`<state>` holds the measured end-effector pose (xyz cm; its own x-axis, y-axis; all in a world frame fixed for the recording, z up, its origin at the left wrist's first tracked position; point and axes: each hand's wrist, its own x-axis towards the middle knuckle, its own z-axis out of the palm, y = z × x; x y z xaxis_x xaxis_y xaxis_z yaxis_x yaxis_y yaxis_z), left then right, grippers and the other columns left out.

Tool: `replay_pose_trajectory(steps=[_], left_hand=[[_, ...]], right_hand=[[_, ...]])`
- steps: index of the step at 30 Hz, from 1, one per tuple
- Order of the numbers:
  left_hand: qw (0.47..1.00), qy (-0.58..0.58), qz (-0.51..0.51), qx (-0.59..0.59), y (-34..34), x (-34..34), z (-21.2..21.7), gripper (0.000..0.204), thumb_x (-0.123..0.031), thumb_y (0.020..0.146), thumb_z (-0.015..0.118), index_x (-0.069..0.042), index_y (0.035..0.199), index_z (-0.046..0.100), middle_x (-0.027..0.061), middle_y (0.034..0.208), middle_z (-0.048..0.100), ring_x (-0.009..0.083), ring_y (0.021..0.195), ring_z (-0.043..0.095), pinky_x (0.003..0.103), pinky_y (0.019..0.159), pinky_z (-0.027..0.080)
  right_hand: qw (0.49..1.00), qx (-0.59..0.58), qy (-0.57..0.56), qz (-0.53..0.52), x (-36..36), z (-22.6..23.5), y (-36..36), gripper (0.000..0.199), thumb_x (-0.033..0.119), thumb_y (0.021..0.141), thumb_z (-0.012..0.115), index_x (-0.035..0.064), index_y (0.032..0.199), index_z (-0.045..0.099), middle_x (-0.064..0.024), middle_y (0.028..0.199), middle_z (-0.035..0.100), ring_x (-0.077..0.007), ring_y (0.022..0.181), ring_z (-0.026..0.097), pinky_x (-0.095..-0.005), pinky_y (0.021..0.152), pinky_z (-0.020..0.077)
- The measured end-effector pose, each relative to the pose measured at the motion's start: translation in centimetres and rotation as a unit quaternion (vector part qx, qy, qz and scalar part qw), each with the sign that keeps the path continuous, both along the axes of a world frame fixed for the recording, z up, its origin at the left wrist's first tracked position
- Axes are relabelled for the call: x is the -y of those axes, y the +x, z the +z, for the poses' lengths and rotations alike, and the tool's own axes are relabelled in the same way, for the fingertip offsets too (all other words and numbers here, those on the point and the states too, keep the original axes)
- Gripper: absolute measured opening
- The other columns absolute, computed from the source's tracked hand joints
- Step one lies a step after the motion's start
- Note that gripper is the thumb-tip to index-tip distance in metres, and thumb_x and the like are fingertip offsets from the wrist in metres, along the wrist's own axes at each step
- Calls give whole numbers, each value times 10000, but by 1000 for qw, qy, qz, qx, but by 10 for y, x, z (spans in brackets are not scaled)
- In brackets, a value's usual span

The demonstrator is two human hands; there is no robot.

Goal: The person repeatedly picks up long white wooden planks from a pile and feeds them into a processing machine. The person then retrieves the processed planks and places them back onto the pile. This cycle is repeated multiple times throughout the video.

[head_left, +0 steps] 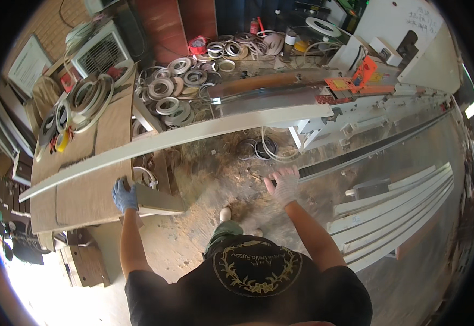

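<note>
A long white board (193, 130) lies slantwise in front of me, from the wooden table (85, 198) on the left to the edge of a long machine (356, 117) on the right. My left hand (124, 196), in a blue-grey glove, is at the table's right edge, below the board. Its fingers are stretched out and hold nothing visible. My right hand (284, 186), in a pale pinkish glove, is beside the near end of a dark rail (351, 156). Its fingers are loosely bent, with a gap at the thumb; whether it touches the rail is unclear.
Several white boards (392, 217) lie stacked at the right. Coils of edging strip (180, 89) cover the floor at the back, and more coils (82, 103) lie on the table. An orange bracket (356, 79) stands on the machine. Wood scraps litter the floor (210, 217).
</note>
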<state>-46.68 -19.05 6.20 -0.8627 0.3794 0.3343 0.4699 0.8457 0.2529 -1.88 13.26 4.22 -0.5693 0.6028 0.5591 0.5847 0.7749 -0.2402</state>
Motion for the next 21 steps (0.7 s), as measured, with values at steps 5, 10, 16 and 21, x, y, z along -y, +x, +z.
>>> replay_pose_trajectory(steps=[5,10,16,21], left_hand=[[999,-10,-27,-21,-9,2,-7,598,-303,745,709,-94,1279,540,148,1326,526,313,1239,471,402,1066,355],[993,-25,-107,-37,-32,-15,-7,723,-280,667,760,-132,1325,499,134,1413,443,349,1301,387,457,1099,309],[960,-70,-258,-79,-90,-72,11,834,-340,613,804,-176,1361,475,140,1428,418,366,1319,353,471,1126,267],[905,-125,-403,-60,-136,-107,10,849,-338,605,825,-172,1363,479,165,1161,558,381,1076,514,479,968,403]], right_hand=[[1000,-9,5,2,1,5,-2,209,335,706,719,152,748,627,-29,849,616,-260,923,562,-505,998,318],[1000,-8,-17,12,-1,5,-1,206,319,686,709,147,764,627,-28,852,634,-246,928,582,-520,1011,325],[1000,-8,-20,-13,-1,-5,-1,195,320,680,698,176,799,643,12,859,639,-231,952,589,-513,1036,317],[999,18,-23,-36,2,3,-3,206,329,678,690,169,797,636,-3,873,636,-236,969,588,-502,1045,310]])
